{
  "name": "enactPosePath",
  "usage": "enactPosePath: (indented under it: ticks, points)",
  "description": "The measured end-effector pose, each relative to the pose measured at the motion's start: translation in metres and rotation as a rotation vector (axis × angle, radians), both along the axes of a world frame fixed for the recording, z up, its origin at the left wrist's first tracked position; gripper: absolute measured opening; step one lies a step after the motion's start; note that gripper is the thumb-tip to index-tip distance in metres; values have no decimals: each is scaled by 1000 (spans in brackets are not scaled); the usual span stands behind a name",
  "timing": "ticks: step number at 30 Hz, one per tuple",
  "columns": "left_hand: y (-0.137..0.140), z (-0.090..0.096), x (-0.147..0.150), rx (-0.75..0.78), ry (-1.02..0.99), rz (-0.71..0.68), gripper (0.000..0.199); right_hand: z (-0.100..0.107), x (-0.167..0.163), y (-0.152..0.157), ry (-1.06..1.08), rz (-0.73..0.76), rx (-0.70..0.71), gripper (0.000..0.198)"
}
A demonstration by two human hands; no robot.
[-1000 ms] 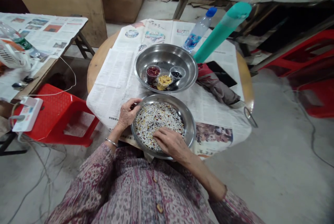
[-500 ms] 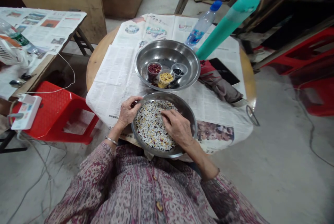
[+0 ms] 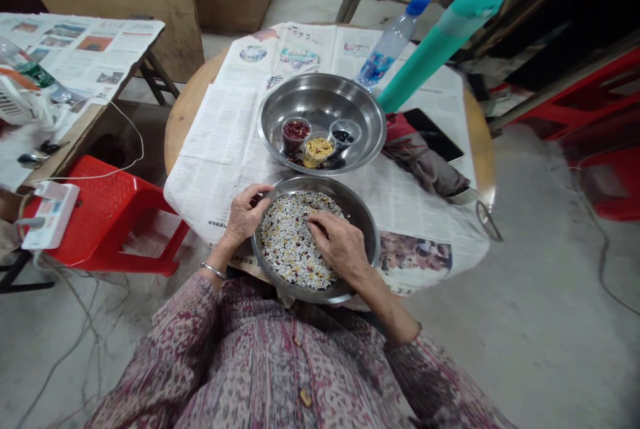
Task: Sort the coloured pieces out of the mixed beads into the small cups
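While the left hand (image 3: 245, 212) grips the near bowl's (image 3: 367, 225) left rim, the right hand (image 3: 340, 245) rests loose-fingered on the mixed grains (image 3: 290, 242).

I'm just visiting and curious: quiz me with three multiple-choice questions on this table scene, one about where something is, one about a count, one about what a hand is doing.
1. Where does the clear plastic water bottle with the blue cap stand?
A. beyond the far steel bowl
B. on the red stool
C. inside the near bowl

2. How many small cups sit in the far round steel bowl?
A. one
B. three
C. five

3. What is the left hand doing?
A. lifting the bottle
B. resting in the lap
C. gripping the rim of the near steel bowl of mixed grains

Answers:
1 A: the bottle rises behind the far bowl, beside the teal tube.
2 B: cups of red, yellow and black seeds show.
3 C: its fingers curl over the bowl's left edge, while the right hand lies on the grains.
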State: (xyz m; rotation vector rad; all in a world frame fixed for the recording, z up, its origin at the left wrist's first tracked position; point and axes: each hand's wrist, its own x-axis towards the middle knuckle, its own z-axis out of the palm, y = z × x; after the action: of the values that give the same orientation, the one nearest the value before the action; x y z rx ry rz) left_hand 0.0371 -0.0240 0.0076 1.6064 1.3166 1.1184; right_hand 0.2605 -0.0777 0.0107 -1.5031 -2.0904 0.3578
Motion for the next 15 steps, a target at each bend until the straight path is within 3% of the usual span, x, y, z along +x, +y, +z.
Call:
enactPosePath:
  ticks: [9, 15]
  points:
    - [1, 0, 0, 6, 9, 0, 20, 6, -2, -1, 318, -102, -141, 20]
    - [1, -1, 0, 6, 12, 4, 20, 2, -1, -1, 376, -91, -156, 21]
